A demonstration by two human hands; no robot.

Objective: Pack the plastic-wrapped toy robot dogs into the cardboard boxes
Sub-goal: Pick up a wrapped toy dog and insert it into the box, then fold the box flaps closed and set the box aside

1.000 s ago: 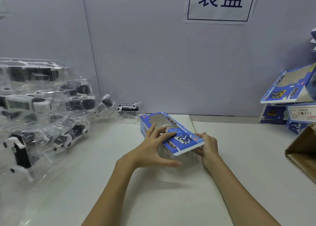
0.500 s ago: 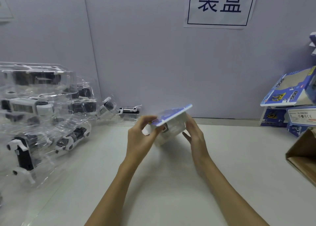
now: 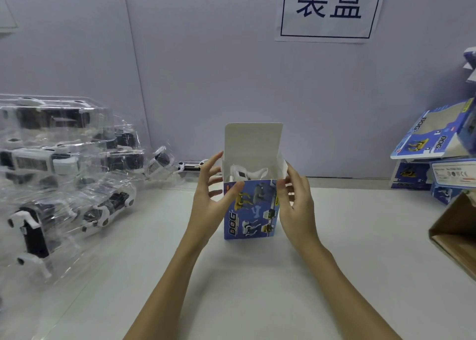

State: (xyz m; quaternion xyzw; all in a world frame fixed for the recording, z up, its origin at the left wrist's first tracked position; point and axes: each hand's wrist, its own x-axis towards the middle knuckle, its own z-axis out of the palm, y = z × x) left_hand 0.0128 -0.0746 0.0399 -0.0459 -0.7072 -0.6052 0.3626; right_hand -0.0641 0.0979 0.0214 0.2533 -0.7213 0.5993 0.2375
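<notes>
Now blue DOG carton [image 3: 251, 211] stands upright on white table [image 3: 257, 288], centre, top flap [image 3: 253, 140] raised. White toy robot dog [image 3: 244, 174] visible inside open top. Left hand [image 3: 213, 198] on carton's left side, thumb pressed on front panel, fingers spread behind left edge. Right hand [image 3: 296, 200] on right side, thumb at upper right corner, fingers loosely spread; firmness of either hold cannot tell. Pile of plastic-wrapped robot dogs [image 3: 64, 172] far left. Stacked blue cartons [image 3: 435, 156] far right, brown cardboard box [image 3: 456, 231] near them.

printed cardboard box [image 3: 251, 208], glossy clear plastic wraps [image 3: 64, 185]
</notes>
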